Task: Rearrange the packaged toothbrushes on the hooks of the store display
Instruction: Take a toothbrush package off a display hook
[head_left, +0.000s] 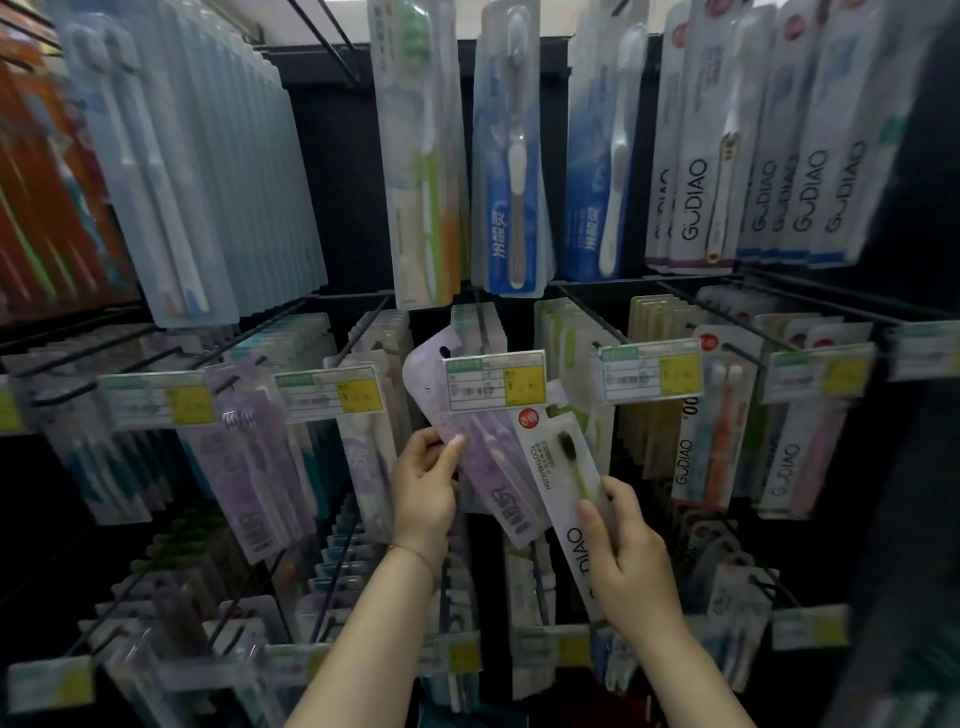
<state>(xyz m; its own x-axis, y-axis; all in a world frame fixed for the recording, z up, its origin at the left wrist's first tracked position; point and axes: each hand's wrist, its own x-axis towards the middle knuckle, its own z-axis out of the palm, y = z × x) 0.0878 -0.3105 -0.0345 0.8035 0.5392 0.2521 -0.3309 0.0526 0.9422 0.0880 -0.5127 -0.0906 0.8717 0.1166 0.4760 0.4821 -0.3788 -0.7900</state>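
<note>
At the middle row of the store display, the left grip (423, 483) pinches a purple toothbrush pack (485, 460) by its left edge, thumb on the front. The pack tilts leftward, its rounded top corner with the hang hole (444, 351) poking up behind the yellow-and-white price tag (496, 382), close to the hook (482, 326) there. The right grip (623, 561) clasps a white GUDIAO toothbrush pack (551, 470) at its lower half. This pack overlaps the purple one's right edge, and its top edge sits just under the tag. Hanging packs crowd both sides, with only narrow dark gaps between the rows.
</note>
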